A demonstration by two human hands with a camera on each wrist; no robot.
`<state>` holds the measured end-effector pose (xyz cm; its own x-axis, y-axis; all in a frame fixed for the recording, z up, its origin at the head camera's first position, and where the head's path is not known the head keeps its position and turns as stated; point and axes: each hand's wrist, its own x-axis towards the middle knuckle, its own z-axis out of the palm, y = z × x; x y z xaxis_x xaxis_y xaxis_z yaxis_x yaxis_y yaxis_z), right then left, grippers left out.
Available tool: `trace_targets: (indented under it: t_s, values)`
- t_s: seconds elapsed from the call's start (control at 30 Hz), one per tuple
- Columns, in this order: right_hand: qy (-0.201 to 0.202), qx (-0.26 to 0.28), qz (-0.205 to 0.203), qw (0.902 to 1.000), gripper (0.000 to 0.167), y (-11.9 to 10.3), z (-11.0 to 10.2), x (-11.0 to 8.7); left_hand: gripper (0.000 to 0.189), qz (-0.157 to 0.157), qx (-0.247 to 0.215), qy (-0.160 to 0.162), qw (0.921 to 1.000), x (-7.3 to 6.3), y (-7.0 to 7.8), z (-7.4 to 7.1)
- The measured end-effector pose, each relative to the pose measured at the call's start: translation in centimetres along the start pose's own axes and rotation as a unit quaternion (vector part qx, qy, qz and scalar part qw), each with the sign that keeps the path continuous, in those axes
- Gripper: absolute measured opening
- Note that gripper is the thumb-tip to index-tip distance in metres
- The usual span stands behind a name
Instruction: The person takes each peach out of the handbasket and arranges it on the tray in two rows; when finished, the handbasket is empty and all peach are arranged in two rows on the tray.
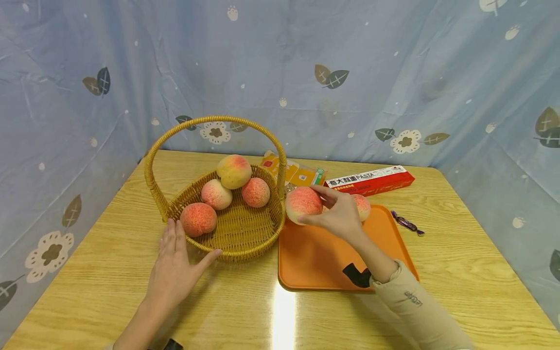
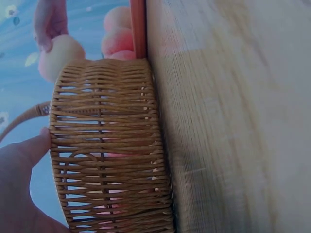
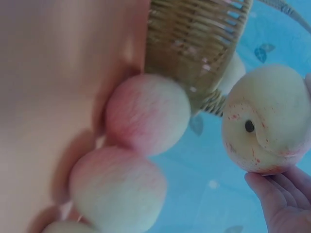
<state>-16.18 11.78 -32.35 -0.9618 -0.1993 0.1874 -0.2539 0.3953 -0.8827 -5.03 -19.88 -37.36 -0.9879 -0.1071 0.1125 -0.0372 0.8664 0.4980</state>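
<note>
In the head view, a wicker basket (image 1: 247, 231) with a tall handle holds several peaches, one red peach (image 1: 198, 219) at its left side and a yellowish peach (image 1: 234, 171) at the back. My left hand (image 1: 175, 267) rests on the basket's front-left rim, fingers straight and thumb spread along the edge. Between the thumb and fingers of my right hand (image 1: 339, 216) is a pink peach (image 1: 303, 205), held up beside the basket's right rim over the orange tray (image 1: 310, 262). The right wrist view shows that peach's pale side with a dark hole. Another peach (image 1: 361, 207) sits at the tray's back, partly hidden.
Behind the tray lie a red-and-white pasta box (image 1: 372, 181) and an orange packet (image 1: 302, 175), partly covered by the basket handle. A purple wrapped candy (image 1: 408, 223) is right of the tray. A blue patterned curtain (image 1: 271, 73) encloses the table's back and sides.
</note>
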Motion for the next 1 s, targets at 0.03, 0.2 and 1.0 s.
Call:
trace_targets:
  t_s: [0.03,0.2,1.0]
  values:
    - [0.003,0.002,0.001,1.0,0.067,0.3,-0.2,0.0,0.113,0.0,0.0,0.0,1.0,0.0,0.0,0.0]
    - [0.021,0.002,-0.014,0.9997,0.065,1.5,-1.1,-0.2,0.112,-0.004,-0.003,-0.001,1.0,-0.1,-0.1,0.1]
    - [0.085,-0.064,0.076,0.9914,0.068,4.5,-7.0,-2.0,0.113,-0.008,-0.007,-0.002,0.9999,0.0,0.0,0.0]
